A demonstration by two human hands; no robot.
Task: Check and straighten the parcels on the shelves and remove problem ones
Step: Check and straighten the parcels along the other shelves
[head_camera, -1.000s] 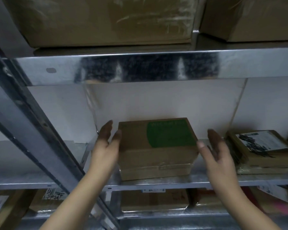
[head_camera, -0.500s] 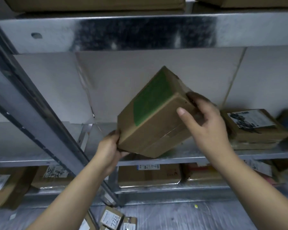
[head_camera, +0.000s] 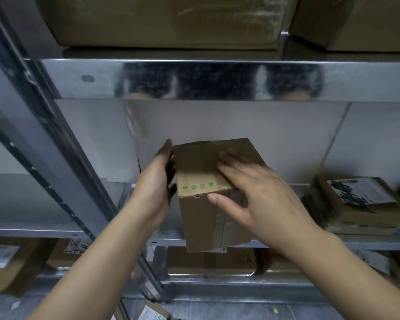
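Together the two hands clasp a brown cardboard box (head_camera: 201, 218): the left hand (head_camera: 154, 190) lies flat against its left side, fingers straight, while the right hand (head_camera: 261, 202) drapes its fingers over the top, thumb on the front. Small green symbols sit under the top edge, and tape runs down the front. The box is upright before the middle shelf (head_camera: 44, 232), left of a labelled parcel (head_camera: 356, 204).
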